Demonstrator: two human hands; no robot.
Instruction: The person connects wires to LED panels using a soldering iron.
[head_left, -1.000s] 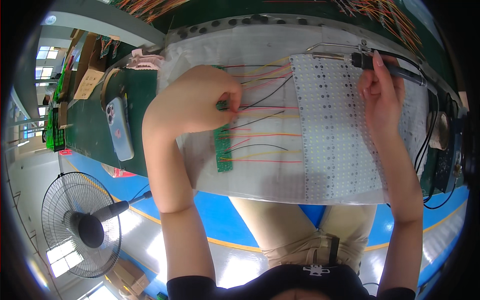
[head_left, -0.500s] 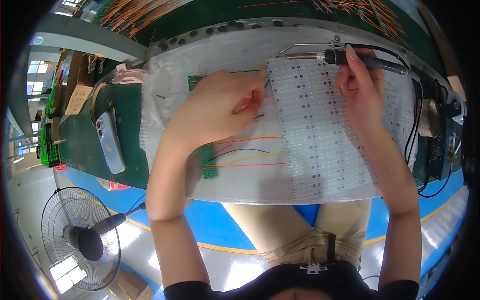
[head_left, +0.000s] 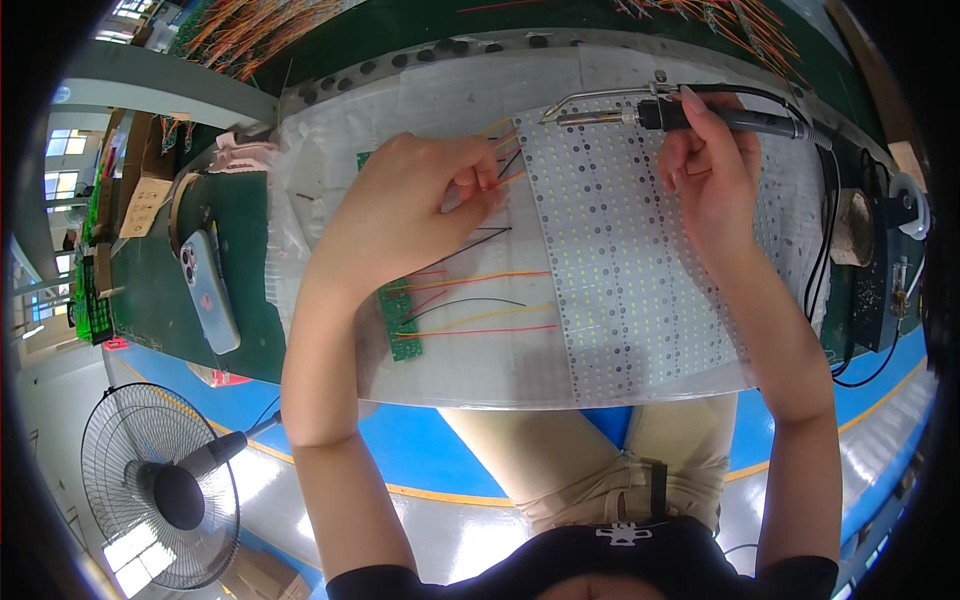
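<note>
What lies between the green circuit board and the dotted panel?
In the head view, red, yellow and black wires lie between the green circuit board and dotted panel; the left hand hides part of the stretch.

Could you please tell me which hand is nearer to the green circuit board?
Left: the left hand is over the green circuit board, hiding part of it; the right hand is well to its right, over the LED panel, holding the soldering iron.
</note>
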